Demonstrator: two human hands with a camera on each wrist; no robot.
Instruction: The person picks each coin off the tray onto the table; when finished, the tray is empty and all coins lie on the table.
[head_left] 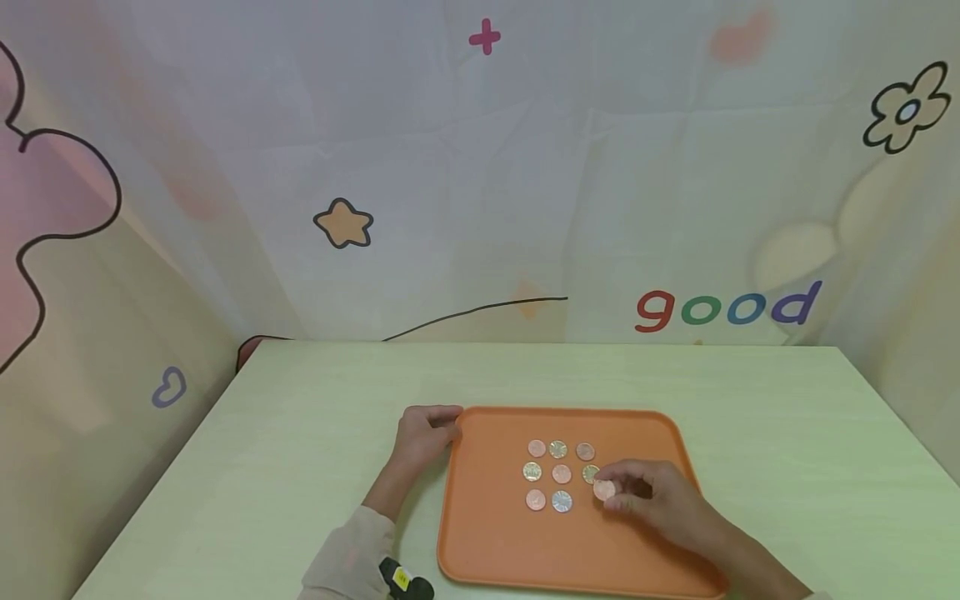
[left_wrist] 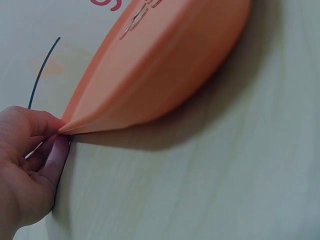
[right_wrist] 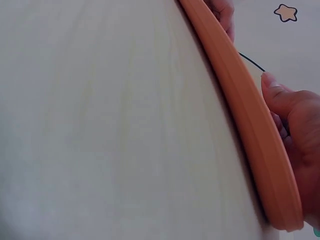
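An orange tray (head_left: 495, 550) lies on the table, with several coins set out in rows on it. Copper-coloured ones such as the middle coin (head_left: 562, 474) mix with yellowish ones and a silvery coin (head_left: 562, 501). My left hand (head_left: 422, 437) pinches the tray's far left corner between thumb and fingers, as the left wrist view also shows. Over the right part of the rows, my right hand (head_left: 667, 504) pinches a copper coin (head_left: 603, 490) between thumb and fingertips. That coin partly covers a yellowish coin (head_left: 590, 473). In the right wrist view the tray's wall hides the coins.
A pale wood-grain table (head_left: 315, 433) carries the tray, with table surface on both sides. Behind it hangs a printed cloth (head_left: 465, 192) with a star, a flower and the word "good". A dark strap with a yellow label (head_left: 402, 577) sits at my left sleeve.
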